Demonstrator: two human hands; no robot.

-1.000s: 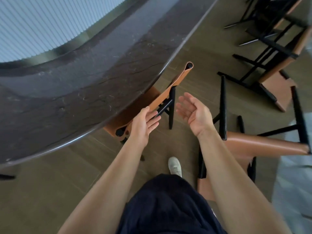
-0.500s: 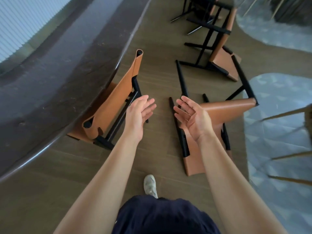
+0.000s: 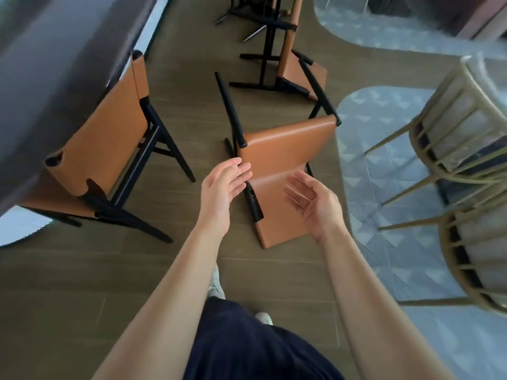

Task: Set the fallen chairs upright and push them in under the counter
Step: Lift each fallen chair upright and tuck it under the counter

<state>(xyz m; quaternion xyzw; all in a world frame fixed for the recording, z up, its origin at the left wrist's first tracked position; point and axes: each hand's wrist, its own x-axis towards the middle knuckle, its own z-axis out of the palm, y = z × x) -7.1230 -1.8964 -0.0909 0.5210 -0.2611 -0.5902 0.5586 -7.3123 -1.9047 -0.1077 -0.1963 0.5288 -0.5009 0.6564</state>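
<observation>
The fingers point(image 3: 238, 172) of the left hand point(image 3: 219, 193) are straight and close together; those of the right hand point(image 3: 314, 204) are loosely spread, palm turned inward. Both hands are empty, poised either side of the fallen chair point(image 3: 285, 149), and whether they touch it cannot be told. This chair has tan leather and black legs and lies tipped on the wooden floor point(image 3: 82, 283). To the left, an upright chair point(image 3: 109, 144) is tucked under the dark counter point(image 3: 55, 64). A second fallen chair point(image 3: 290, 69) lies beyond, and pale spindle chairs point(image 3: 461, 149) stand on a patterned rug point(image 3: 384, 127).
</observation>
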